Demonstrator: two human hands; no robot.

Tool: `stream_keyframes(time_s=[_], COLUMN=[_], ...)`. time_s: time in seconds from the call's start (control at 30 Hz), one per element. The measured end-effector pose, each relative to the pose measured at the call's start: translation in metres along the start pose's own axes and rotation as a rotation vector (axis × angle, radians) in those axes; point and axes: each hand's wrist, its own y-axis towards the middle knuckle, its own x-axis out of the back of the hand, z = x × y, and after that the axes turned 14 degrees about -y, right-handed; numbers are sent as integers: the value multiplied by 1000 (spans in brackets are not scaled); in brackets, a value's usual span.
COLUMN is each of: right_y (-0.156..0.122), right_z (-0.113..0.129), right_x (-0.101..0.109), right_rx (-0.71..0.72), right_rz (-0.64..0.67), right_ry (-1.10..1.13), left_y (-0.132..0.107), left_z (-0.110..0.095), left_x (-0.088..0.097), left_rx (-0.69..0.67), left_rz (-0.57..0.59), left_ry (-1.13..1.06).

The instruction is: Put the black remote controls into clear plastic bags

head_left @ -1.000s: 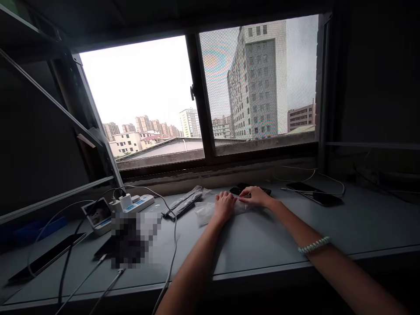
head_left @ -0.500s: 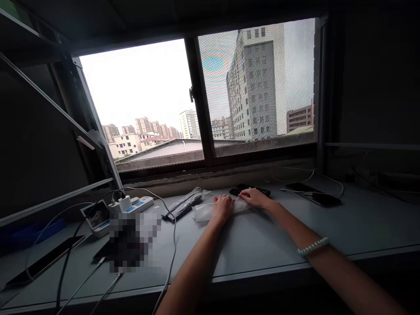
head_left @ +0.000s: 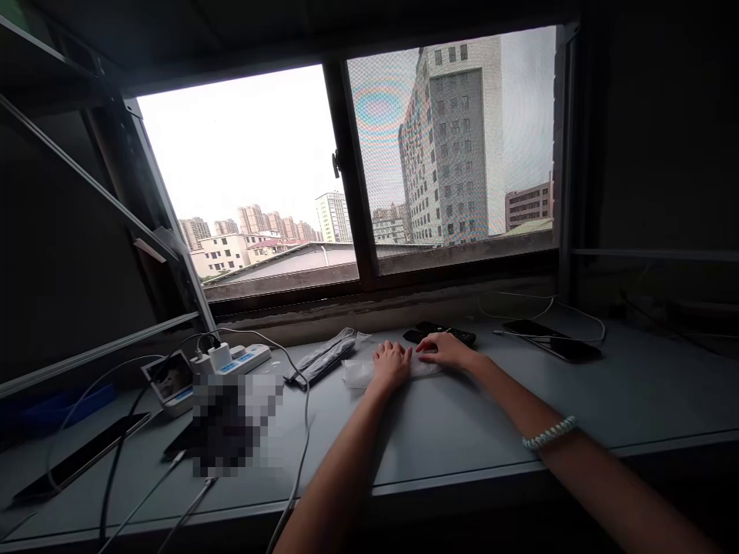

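Palms down and open, gripping nothing, left hand (head_left: 391, 363) and right hand (head_left: 446, 350) pressed a clear plastic bag (head_left: 359, 373) against the grey table (head_left: 462, 431) — seemingly keeping it flat.

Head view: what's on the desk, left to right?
Dark flat device → white power strip → bagged dark strips → left hand → right hand, both hands on a clear plastic bag → black phones.
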Motion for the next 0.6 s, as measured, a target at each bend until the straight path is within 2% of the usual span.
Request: stream_keyframes(time_s=[0.2, 0.3, 0.47, 0.6], right_y=[-3, -4, -6, -5], right_z=[8, 8, 7, 3], right_x=[3, 4, 2, -3], right_rx=[-2, -22, -73, -75], right_rz=[35, 49, 71, 61], right_ry=[-9, -7, 23, 56], left_y=[0, 1, 4, 6], left_z=[5, 11, 34, 48], left_x=[0, 5, 18, 23], left_rx=[190, 267, 339, 386], left_rz=[-21, -103, -317, -383], left_ry=[-33, 2, 142, 150])
